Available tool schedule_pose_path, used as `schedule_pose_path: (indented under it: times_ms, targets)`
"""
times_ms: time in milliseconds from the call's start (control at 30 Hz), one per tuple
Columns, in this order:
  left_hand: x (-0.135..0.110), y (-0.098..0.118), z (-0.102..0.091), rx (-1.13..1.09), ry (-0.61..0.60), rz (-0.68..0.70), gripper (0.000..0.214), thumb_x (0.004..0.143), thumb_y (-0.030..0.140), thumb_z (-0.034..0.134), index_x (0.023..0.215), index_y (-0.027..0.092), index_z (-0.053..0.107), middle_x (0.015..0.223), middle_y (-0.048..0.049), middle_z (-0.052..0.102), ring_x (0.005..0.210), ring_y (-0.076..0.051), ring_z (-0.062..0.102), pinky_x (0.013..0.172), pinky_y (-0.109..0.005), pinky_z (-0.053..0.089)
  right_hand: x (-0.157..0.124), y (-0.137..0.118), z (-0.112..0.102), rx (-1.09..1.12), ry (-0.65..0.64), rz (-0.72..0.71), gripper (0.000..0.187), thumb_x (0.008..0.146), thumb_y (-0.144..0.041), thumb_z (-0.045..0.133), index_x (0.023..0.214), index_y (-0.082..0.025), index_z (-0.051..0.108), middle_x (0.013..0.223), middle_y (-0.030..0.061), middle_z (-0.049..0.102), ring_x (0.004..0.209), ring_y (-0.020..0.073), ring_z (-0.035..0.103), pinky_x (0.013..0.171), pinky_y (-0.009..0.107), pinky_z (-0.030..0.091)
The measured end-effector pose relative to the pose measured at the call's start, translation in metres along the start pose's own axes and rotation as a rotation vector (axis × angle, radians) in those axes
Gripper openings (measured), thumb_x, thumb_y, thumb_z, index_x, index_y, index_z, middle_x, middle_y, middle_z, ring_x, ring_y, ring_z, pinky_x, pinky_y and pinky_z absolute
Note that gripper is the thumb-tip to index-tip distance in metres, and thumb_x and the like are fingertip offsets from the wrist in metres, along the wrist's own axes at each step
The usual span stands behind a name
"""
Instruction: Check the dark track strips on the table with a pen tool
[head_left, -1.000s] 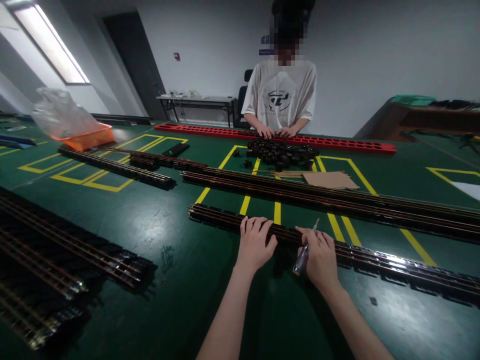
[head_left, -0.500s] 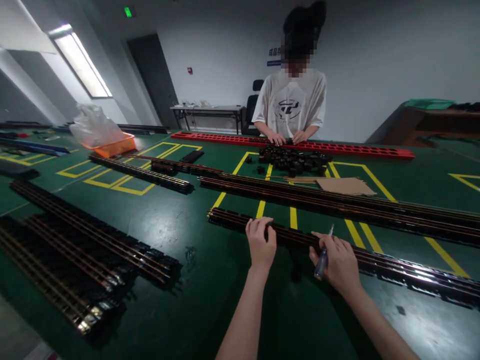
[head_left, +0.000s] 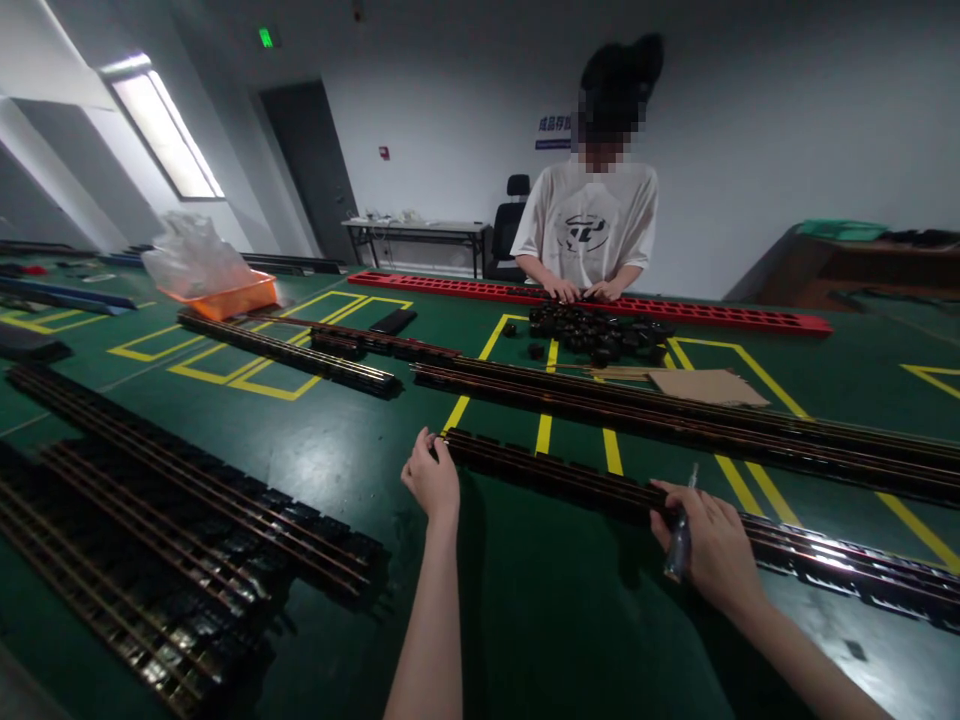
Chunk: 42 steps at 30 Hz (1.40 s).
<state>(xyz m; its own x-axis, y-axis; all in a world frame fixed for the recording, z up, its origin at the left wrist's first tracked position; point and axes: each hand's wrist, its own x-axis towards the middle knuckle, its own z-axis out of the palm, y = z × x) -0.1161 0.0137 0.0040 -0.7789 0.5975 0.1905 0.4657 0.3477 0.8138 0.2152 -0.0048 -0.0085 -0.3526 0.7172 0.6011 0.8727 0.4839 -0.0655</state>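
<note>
A long black strip with copper-coloured rails (head_left: 555, 468) lies across the green table before me. At its left end is my left hand (head_left: 433, 478), fingers curled together; a small dark bit shows at the fingertips, too small to name. My right hand (head_left: 712, 545) grips a slim screwdriver-like tool (head_left: 679, 550), its thin metal tip pointing up and away. The fingertips of that same hand rest on the strip further right.
More railed strips (head_left: 195, 480) lie at the left, and another long one (head_left: 600, 400) runs behind mine. Across the table a co-worker (head_left: 589, 220) handles parts by a red slotted rail (head_left: 735, 315) and a black pile (head_left: 600, 335). Cardboard (head_left: 709, 387) and an orange basket (head_left: 240, 295) stand further off.
My left hand has moved left along the strip to its end, and its fingers have drawn together. The right hand keeps the tool and stays on the strip. The view has shifted slightly.
</note>
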Motion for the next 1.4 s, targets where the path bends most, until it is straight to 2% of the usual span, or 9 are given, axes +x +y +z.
schedule_pose_path:
  times_ms: [100, 233, 367, 467, 600, 767, 933, 1100, 1400]
  targets:
    - [0.0, 0.001, 0.0, 0.042, -0.067, 0.032, 0.032, 0.089, 0.027, 0.038, 0.112, 0.019, 0.058, 0.109, -0.0091, 0.067, 0.104, -0.022, 0.058, 0.099, -0.042, 0.03, 0.02, -0.012, -0.001, 0.141, -0.035, 0.034, 0.014, 0.083, -0.028, 0.046, 0.094, -0.019, 0.05, 0.097, 0.0113, 0.066, 0.085, 0.0258, 0.062, 0.081, 0.043, 0.044]
    - [-0.002, 0.001, -0.001, 0.034, -0.093, 0.055, 0.033, 0.09, 0.029, 0.035, 0.111, 0.02, 0.058, 0.106, -0.0086, 0.068, 0.1, -0.021, 0.059, 0.098, -0.04, 0.031, 0.08, -0.047, 0.003, 0.412, -0.164, 0.124, 0.021, 0.086, -0.025, 0.039, 0.099, -0.021, 0.055, 0.099, 0.0102, 0.065, 0.087, 0.0239, 0.062, 0.076, 0.039, 0.047]
    - [-0.001, 0.001, -0.002, 0.023, -0.1, 0.057, 0.032, 0.09, 0.03, 0.034, 0.108, 0.021, 0.059, 0.106, -0.0079, 0.068, 0.098, -0.021, 0.059, 0.096, -0.041, 0.031, 0.142, -0.094, 0.022, 0.863, -0.297, 0.193, 0.021, 0.088, -0.034, 0.041, 0.101, -0.022, 0.053, 0.093, 0.0073, 0.069, 0.087, 0.0209, 0.064, 0.08, 0.037, 0.047]
    - [0.001, 0.001, -0.002, 0.022, -0.106, 0.069, 0.032, 0.09, 0.029, 0.033, 0.106, 0.021, 0.059, 0.106, -0.0081, 0.068, 0.097, -0.021, 0.059, 0.095, -0.041, 0.032, 0.163, -0.126, 0.044, 1.151, -0.323, 0.341, 0.031, 0.088, -0.047, 0.042, 0.103, -0.023, 0.054, 0.088, 0.005, 0.07, 0.082, 0.0187, 0.065, 0.079, 0.036, 0.049]
    - [0.002, 0.001, -0.001, 0.033, -0.086, 0.054, 0.029, 0.089, 0.027, 0.036, 0.105, 0.021, 0.059, 0.106, -0.0079, 0.068, 0.098, -0.022, 0.059, 0.094, -0.042, 0.032, 0.167, -0.153, 0.071, 1.351, -0.3, 0.453, 0.041, 0.08, -0.058, 0.048, 0.093, -0.021, 0.061, 0.075, 0.0029, 0.066, 0.072, 0.0166, 0.063, 0.072, 0.032, 0.05]
    - [0.002, 0.002, 0.0, 0.036, -0.073, 0.04, 0.027, 0.089, 0.027, 0.037, 0.101, 0.022, 0.06, 0.1, -0.0068, 0.069, 0.094, -0.021, 0.06, 0.094, -0.042, 0.033, 0.17, -0.159, 0.093, 1.474, -0.25, 0.578, 0.04, 0.075, -0.056, 0.055, 0.063, -0.018, 0.058, 0.056, -0.001, 0.053, 0.054, 0.0123, 0.053, 0.055, 0.026, 0.044]
    - [0.001, 0.003, 0.001, 0.06, -0.047, 0.045, 0.025, 0.089, 0.027, 0.037, 0.099, 0.022, 0.06, 0.099, -0.0064, 0.069, 0.092, -0.021, 0.06, 0.093, -0.042, 0.034, 0.171, -0.156, 0.101, 1.516, -0.327, 0.606, 0.03, 0.07, -0.046, 0.063, 0.071, -0.02, 0.05, 0.052, -0.0046, 0.053, 0.047, 0.0114, 0.051, 0.043, 0.022, 0.036]
    - [0.0, 0.004, 0.002, 0.083, -0.051, 0.039, 0.026, 0.089, 0.025, 0.037, 0.102, 0.021, 0.059, 0.102, -0.0075, 0.069, 0.097, -0.022, 0.059, 0.094, -0.041, 0.033, 0.17, -0.156, 0.102, 1.489, -0.33, 0.583, 0.028, 0.069, -0.042, 0.066, 0.075, -0.021, 0.048, 0.058, -0.0023, 0.06, 0.052, 0.0124, 0.055, 0.042, 0.021, 0.036]
    - [-0.001, 0.006, 0.001, 0.104, -0.045, 0.04, 0.027, 0.089, 0.025, 0.037, 0.103, 0.02, 0.06, 0.102, -0.0083, 0.069, 0.096, -0.022, 0.06, 0.094, -0.041, 0.033, 0.171, -0.158, 0.099, 1.402, -0.395, 0.499, 0.026, 0.078, -0.045, 0.055, 0.077, -0.02, 0.053, 0.068, 0.0019, 0.066, 0.058, 0.0131, 0.058, 0.044, 0.021, 0.038]
